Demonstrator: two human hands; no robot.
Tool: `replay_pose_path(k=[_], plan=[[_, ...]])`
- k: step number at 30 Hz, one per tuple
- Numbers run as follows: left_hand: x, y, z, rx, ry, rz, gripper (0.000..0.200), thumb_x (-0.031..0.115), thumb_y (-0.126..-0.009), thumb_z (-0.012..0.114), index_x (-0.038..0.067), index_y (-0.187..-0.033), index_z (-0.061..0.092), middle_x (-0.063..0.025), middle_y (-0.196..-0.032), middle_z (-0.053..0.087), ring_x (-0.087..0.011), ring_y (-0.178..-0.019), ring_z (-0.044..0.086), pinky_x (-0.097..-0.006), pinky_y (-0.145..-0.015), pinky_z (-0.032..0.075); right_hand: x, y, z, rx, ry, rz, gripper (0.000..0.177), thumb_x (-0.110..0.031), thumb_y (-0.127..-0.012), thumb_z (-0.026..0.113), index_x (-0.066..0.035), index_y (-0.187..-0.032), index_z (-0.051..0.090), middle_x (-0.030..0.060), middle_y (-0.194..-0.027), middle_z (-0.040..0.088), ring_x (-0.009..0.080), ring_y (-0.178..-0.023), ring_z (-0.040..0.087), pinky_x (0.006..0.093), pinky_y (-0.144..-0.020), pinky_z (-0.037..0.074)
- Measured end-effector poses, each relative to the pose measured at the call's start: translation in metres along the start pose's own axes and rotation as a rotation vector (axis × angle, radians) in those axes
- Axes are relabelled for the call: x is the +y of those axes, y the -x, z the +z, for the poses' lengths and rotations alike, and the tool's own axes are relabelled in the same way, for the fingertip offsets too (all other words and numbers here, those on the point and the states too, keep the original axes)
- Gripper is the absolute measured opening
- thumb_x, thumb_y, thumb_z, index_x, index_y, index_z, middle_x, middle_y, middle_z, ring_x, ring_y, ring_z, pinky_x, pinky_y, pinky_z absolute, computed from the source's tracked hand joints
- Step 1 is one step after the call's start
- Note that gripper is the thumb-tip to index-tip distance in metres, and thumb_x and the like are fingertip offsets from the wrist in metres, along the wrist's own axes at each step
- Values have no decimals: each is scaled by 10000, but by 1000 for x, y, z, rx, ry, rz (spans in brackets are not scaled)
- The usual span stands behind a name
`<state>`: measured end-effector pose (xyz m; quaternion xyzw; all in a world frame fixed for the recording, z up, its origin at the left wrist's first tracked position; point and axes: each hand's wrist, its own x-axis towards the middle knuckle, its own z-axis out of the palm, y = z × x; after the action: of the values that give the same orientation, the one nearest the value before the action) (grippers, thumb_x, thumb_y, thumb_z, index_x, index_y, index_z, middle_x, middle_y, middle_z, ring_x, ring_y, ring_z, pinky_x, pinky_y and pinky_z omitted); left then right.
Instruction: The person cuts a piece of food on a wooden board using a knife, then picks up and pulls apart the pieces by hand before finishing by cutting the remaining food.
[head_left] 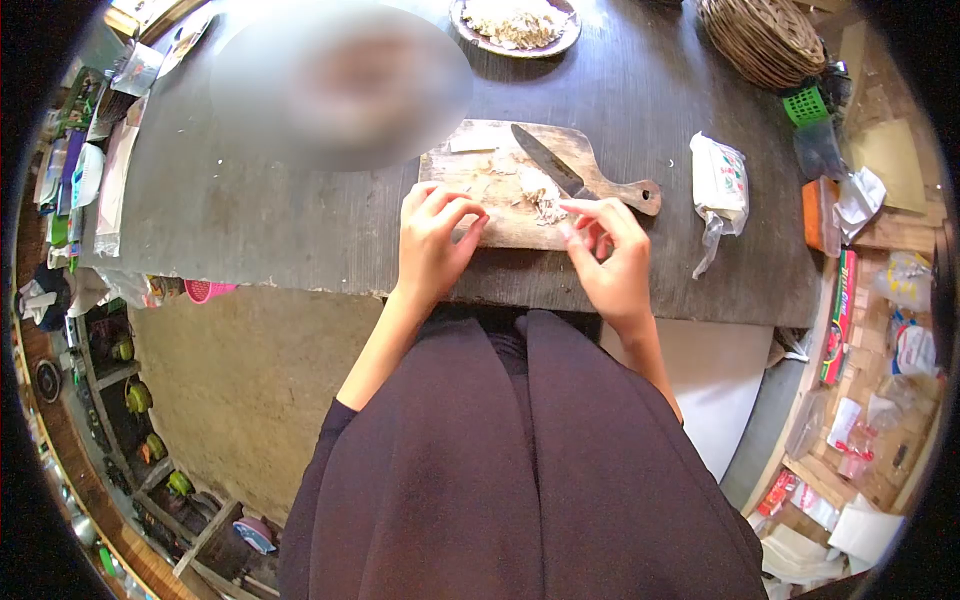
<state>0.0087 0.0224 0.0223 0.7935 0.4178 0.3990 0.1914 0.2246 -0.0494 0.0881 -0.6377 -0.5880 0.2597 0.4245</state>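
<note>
A wooden cutting board [515,233] with a handle lies near the table's front edge. On it rest a dark-bladed knife [543,157], a small heap of pale shreds [541,196] and a flat pale piece [473,143]. My left hand [432,235] hovers over the board's left front corner, fingers curled, thumb tip close to the index finger; anything pinched there is too small to make out. At the board's right front, beside the shreds and the knife handle, is my right hand [612,255]. Its thumb and index finger are apart, the other fingers curled.
A plate [487,43] of similar shreds stands at the back of the dark table [330,225]. To the right lies a white plastic packet [719,185]. Farther back right are a woven basket [765,45] and an orange container [822,215]. A blurred patch hides the back left.
</note>
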Motion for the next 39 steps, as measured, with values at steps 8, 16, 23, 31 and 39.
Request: replay_pose_path(k=[8, 16, 23, 31, 39], plan=[[-6, 9, 5, -49, -191, 70, 178, 185, -761, 850, 164, -896, 736, -9, -1005, 687, -296, -1105, 578, -457, -1015, 390, 40, 16, -13, 105, 524, -18, 399, -139, -817, 797, -114, -1195, 674, 108, -1147, 557, 306, -1087, 539, 425, -950, 441], [1, 8, 3, -61, -317, -23, 234, 263, -779, 841, 206, -989, 755, -2, -1115, 662, -294, -1169, 533, -462, -1018, 350, 53, 6, -11, 39, 612, -24, 390, -172, -869, 735, -116, -1238, 620, 119, -1102, 623, 306, -1053, 603, 428, -918, 452], [-2, 13, 8, -27, -279, -68, 249, 256, -779, 841, 224, -1013, 763, 4, -1095, 663, -294, -1162, 535, -458, -1019, 345, 43, 22, 1, 53, 458, 83, 427, -123, -964, 602, -100, -1380, 512, 170, -1092, 625, 379, -1019, 630, 526, -887, 491], [-4, 19, 11, -47, -230, 13, 254, 196, -793, 831, 267, -1031, 777, 46, -1077, 664, -278, -1134, 533, -446, -1009, 356, 29, 70, 4, -233, -47, 112, 536, -178, -994, 649, -83, -1476, 435, 213, -1367, 605, 392, -1169, 642, 418, -987, 492], [-8, 23, 13, -28, -219, 37, 253, 182, -787, 840, 253, -1020, 772, 64, -1082, 682, -271, -1126, 533, -432, -1012, 348, 22, 82, 6, -254, 134, 178, 534, -170, -996, 611, -157, -1502, 445, 240, -1270, 656, 453, -1091, 656, 485, -899, 540]])
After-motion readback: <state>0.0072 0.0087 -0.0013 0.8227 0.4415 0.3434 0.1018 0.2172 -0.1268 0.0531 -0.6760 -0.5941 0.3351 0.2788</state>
